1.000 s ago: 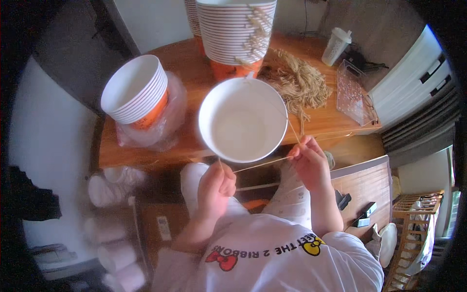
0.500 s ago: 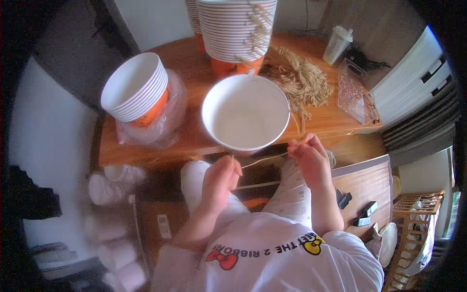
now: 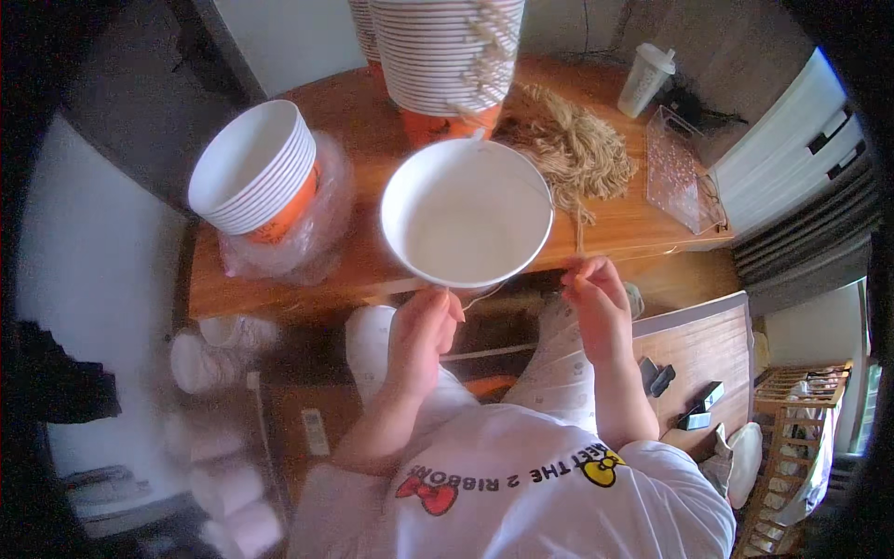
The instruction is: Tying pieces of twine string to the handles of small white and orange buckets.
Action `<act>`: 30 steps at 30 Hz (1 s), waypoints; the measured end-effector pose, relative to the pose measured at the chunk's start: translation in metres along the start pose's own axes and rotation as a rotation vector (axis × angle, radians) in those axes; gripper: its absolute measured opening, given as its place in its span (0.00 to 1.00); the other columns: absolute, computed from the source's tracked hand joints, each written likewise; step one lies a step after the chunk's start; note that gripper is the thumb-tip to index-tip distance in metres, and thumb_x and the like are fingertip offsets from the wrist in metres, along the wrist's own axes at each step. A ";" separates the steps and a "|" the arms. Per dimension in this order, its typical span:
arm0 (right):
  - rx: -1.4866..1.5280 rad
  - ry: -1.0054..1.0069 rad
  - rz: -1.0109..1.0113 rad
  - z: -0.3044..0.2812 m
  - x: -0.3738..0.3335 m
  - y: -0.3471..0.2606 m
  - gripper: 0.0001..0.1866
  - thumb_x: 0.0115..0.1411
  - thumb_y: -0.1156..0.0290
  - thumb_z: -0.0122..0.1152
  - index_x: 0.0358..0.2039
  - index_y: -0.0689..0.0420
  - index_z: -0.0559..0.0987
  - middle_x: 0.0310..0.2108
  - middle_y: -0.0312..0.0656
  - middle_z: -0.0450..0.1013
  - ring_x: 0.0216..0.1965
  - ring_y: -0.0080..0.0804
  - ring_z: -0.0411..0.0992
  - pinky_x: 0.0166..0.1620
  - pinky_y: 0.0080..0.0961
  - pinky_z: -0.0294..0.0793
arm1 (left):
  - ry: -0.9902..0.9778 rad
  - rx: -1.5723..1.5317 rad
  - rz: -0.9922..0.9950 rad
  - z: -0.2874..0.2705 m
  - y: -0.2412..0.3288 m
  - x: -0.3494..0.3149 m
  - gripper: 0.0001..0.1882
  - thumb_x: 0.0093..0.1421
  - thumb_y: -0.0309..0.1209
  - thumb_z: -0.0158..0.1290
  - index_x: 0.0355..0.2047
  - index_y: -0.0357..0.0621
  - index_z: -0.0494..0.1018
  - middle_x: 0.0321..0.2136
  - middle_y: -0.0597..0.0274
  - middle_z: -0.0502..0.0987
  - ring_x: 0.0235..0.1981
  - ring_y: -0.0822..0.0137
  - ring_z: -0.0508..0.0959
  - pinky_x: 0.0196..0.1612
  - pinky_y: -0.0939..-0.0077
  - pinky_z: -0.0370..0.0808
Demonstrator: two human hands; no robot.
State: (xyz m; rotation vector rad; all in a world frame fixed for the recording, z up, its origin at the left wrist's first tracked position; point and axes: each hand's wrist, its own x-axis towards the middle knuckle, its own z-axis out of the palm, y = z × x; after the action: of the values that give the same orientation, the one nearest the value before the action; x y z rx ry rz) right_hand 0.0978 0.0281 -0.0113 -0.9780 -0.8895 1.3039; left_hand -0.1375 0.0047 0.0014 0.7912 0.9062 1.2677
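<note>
A white-lined paper bucket (image 3: 410, 200) stands at the table's front edge, its open mouth toward me. A thin cord (image 3: 484, 296) loops from the fingers of my left hand (image 3: 421, 337) toward the bucket's near rim. That hand is closed on the cord just below the rim. To the right of the bucket, my right hand (image 3: 601, 303) is raised with thumb and fingers pinched together. A strand from the tan cord bundle (image 3: 587, 154) hangs down to those fingers, but what lies between them is too small to make out.
A tall stack of buckets (image 3: 447, 56) stands behind, with cords hanging over its side. More nested buckets (image 3: 251, 172) sit in clear plastic at the left of the wooden table (image 3: 363, 233). A lidded cup (image 3: 646, 79) and a clear speckled box (image 3: 680, 172) are at the right.
The cord stretched between my hands has gone slack and now curves close to the bucket's rim. My left hand has risen slightly toward the rim; my right hand has shifted only a little.
</note>
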 end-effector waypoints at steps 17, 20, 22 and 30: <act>-1.329 -0.379 -0.826 0.110 0.002 -0.059 0.20 0.51 0.68 0.61 0.47 0.53 0.74 0.34 0.36 0.75 0.43 0.33 0.71 0.52 0.42 0.61 | 0.200 0.363 0.129 0.013 0.016 -0.002 0.11 0.64 0.34 0.49 0.31 0.39 0.76 0.16 0.74 0.67 0.16 0.83 0.59 0.19 0.85 0.52; -1.293 -0.502 -0.832 0.117 0.015 -0.066 0.19 0.51 0.71 0.60 0.46 0.53 0.75 0.34 0.40 0.76 0.42 0.39 0.73 0.51 0.41 0.65 | 0.150 0.360 0.104 0.003 0.007 -0.002 0.13 0.66 0.34 0.47 0.36 0.37 0.76 0.32 0.64 0.80 0.34 0.75 0.74 0.40 0.79 0.69; -1.276 -0.686 -0.741 0.118 0.026 -0.077 0.19 0.50 0.72 0.61 0.45 0.51 0.76 0.35 0.43 0.77 0.41 0.45 0.74 0.49 0.39 0.67 | 0.079 0.207 0.197 -0.002 -0.004 0.004 0.12 0.66 0.33 0.47 0.35 0.36 0.76 0.31 0.65 0.79 0.34 0.76 0.74 0.40 0.80 0.68; -1.212 -1.151 -0.439 0.136 0.067 -0.096 0.18 0.51 0.74 0.61 0.46 0.52 0.77 0.34 0.42 0.78 0.39 0.41 0.76 0.46 0.36 0.72 | 0.046 0.315 0.131 -0.002 -0.003 0.006 0.13 0.66 0.33 0.47 0.33 0.36 0.76 0.30 0.63 0.79 0.33 0.75 0.74 0.39 0.81 0.68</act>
State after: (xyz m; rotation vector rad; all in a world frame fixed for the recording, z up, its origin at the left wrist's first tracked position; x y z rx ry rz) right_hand 0.0094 0.1033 0.1252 -0.7018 -2.7959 0.7742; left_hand -0.1381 0.0104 -0.0030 1.0862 1.1231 1.2770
